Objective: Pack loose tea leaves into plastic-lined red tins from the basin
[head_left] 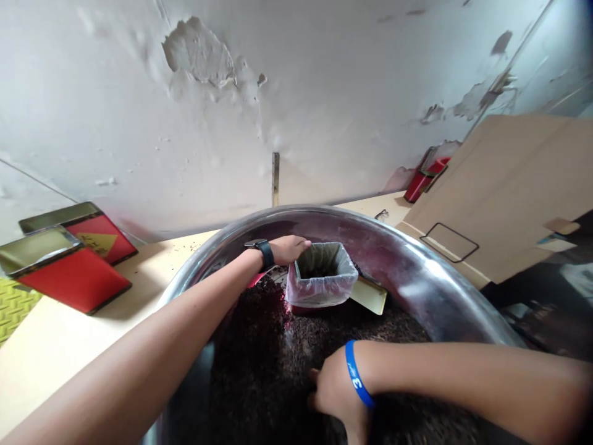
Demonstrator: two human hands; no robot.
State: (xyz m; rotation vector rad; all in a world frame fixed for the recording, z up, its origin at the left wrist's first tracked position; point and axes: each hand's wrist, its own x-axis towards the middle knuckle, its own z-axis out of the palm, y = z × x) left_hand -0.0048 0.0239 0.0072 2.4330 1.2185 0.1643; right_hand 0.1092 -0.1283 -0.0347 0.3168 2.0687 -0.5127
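A big steel basin (417, 272) in front of me holds a heap of dark loose tea leaves (273, 352). A square tin lined with a clear plastic bag (322, 275) stands in the leaves at the far side. My left hand (290, 249), a black watch on its wrist, rests on the bag's left rim with the fingers curled over it. My right hand (336, 395), with a blue wristband, is dug into the leaves near me; its fingers are buried out of sight. A pale yellow lid or card (370, 295) lies right of the tin.
Two red tins with gold lids (69, 266) sit on the light tabletop at the left. A large cardboard box (509, 191) stands at the right, with another red tin (424, 179) behind it. The peeling white wall is close behind the basin.
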